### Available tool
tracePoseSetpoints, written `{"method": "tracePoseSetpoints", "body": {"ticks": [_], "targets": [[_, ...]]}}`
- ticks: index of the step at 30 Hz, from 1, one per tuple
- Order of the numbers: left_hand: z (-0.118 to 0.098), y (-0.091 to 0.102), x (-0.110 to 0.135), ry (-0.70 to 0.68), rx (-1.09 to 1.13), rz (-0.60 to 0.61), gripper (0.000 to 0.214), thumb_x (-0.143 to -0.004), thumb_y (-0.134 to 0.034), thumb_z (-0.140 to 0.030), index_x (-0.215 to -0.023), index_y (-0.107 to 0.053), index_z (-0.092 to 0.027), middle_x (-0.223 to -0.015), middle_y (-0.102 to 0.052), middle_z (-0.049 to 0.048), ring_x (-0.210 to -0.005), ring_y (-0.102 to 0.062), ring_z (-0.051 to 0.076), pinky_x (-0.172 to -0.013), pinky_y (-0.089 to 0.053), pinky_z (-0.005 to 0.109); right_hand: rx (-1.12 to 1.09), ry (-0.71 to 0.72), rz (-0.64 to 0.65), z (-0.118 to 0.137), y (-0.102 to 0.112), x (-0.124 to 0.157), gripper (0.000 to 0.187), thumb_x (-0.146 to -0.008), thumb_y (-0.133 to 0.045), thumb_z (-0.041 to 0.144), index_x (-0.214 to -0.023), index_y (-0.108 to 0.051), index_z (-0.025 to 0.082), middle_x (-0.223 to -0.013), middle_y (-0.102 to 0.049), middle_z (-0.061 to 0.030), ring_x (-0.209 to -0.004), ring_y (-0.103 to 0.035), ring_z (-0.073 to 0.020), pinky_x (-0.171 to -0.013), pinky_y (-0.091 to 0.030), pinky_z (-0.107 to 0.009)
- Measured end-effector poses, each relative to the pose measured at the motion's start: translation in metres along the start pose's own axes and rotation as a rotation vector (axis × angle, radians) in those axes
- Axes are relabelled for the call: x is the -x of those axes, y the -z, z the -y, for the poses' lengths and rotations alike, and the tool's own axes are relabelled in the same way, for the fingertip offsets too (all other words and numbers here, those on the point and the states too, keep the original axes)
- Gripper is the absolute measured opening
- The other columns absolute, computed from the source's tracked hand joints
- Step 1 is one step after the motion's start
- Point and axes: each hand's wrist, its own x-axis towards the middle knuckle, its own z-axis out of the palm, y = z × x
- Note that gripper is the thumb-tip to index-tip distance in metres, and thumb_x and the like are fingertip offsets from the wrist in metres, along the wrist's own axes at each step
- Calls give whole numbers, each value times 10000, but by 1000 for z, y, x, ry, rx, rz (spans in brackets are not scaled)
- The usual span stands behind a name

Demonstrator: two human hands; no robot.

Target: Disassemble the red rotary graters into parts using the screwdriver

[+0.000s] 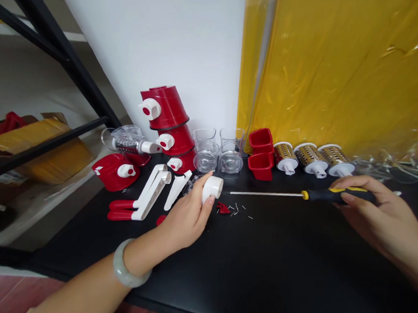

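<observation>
Pinched in my left hand is a short white round plastic part, its open end facing right. My right hand grips the dark handle of a screwdriver. The metal shaft points left, and its tip is a small gap away from the white part. On the black table below lie several small screws and a small red plastic piece. Left of my left hand are white crank handles with red grips and a flat white piece.
Stacked red housings with white knobs stand at the back, and another red housing lies to the left. Clear plastic hoppers, red pushers and metal grater drums line the wall. A black-framed shelf borders the left side.
</observation>
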Motion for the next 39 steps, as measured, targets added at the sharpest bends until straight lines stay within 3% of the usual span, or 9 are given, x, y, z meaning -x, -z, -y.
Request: {"method": "tracePoseSetpoints", "body": {"ticks": [4, 9, 13, 18, 24, 28, 33, 36, 39], "targets": [[3, 0, -3, -112, -241, 71, 576, -1044, -396, -436, -1554, -272, -199, -1469, -555, 179, -1224, -649, 322, -960, -560, 481, 296, 88, -72, -3, 7, -6, 334, -674, -734, 478, -882, -661, 226, -815, -650, -28, -713, -580, -178, -667, -427, -284], [3, -2, -2, -164, -403, -26, 583, -1004, -511, -457, -1540, -330, -316, -1341, -670, 91, -1102, -715, 280, -861, -605, 413, 496, 217, -121, -15, 10, -18, 354, -710, -648, 508, -889, -668, 203, -895, -688, -59, -811, -625, -218, -781, -459, -337], [0, -2, -2, -171, -350, 47, 566, -1006, -521, -423, -1532, -355, -297, -1290, -701, 84, -1113, -709, 278, -898, -588, 419, 493, 228, 45, -31, 7, -25, 397, -798, -635, 555, -954, -654, 191, -975, -694, -79, -854, -644, -206, -800, -490, -326], [-4, -2, -5, -28, -268, 6, 590, -1003, -518, -423, -1512, -367, -165, -1172, -740, 162, -1002, -742, 345, -805, -595, 460, 505, 299, 355, -58, 4, -30, 417, -800, -688, 542, -1030, -635, 198, -1017, -694, -91, -924, -675, -227, -841, -539, -357], [-3, -3, -4, -8, -219, 20, 537, -1009, -501, -390, -1471, -380, -144, -1243, -705, 197, -1071, -723, 381, -833, -590, 503, 750, 507, 381, -50, -4, -27, 210, -847, -635, 345, -990, -666, 194, -993, -660, -95, -899, -656, -233, -810, -551, -392], [-3, -5, -1, -36, -182, 1, 583, -1003, -502, -418, -1482, -337, -129, -1387, -612, 228, -1200, -662, 390, -928, -565, 539, 751, 761, 409, 2, -41, -4, 155, -952, -571, 283, -1031, -671, 195, -1087, -646, -102, -1055, -611, -230, -964, -506, -413], [-5, -8, 2, -86, -143, -33, 673, -983, -523, -436, -1506, -248, -112, -1439, -545, 260, -1262, -620, 389, -993, -539, 543, 547, 984, 494, 39, -115, 19, 178, -1004, -507, 212, -1046, -671, 158, -988, -665, -86, -919, -631, -175, -827, -530, -296], [-7, -8, 4, -97, -95, -50, 656, -966, -533, -366, -1492, -243, -100, -1386, -575, 262, -1208, -655, 378, -967, -556, 529, 542, 1000, 455, 38, -143, 20, 174, -1013, -501, 221, -1019, -659, 149, -948, -656, -79, -888, -622, -172, -810, -514, -287], [-8, -8, 5, -92, -63, -50, 667, -949, -538, -330, -1492, -236, -87, -1352, -591, 266, -1190, -662, 379, -946, -565, 524, 704, 884, 480, 38, -156, 19, 181, -1022, -491, 267, -998, -620, 143, -931, -636, -69, -858, -612, -161, -766, -484, -262]]}}
